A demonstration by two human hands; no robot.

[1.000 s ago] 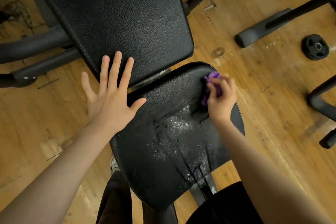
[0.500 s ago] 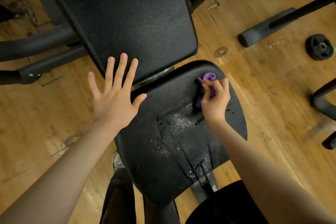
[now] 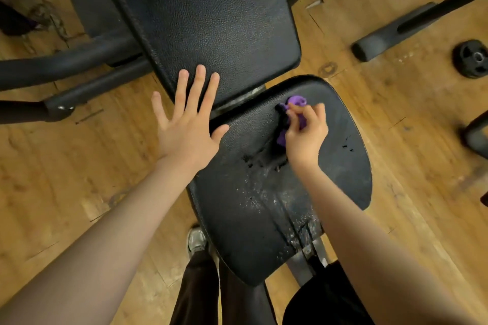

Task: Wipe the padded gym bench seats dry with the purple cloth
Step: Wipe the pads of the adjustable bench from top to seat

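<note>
A black padded seat pad [image 3: 340,179] lies below me, with water droplets glinting on its middle and near end. My right hand [image 3: 306,134] is shut on a bunched purple cloth [image 3: 295,101] and presses it onto the seat's far part. Beyond a narrow gap sits the black back pad [image 3: 206,16]. My left hand [image 3: 188,119] is spread flat with fingers apart, its fingertips over the back pad's near left corner and its thumb at the seat's far left edge.
Wooden floor [image 3: 66,192] surrounds the bench. Black frame tubes [image 3: 66,66] run out to the left, another machine's foot [image 3: 390,34] lies at the right, and a small weight plate [image 3: 472,60] rests at the far right. My legs and a shoe [image 3: 196,240] stand by the seat's near end.
My right hand has slid the cloth leftward across the far part of the seat. The left hand keeps its spread pose.
</note>
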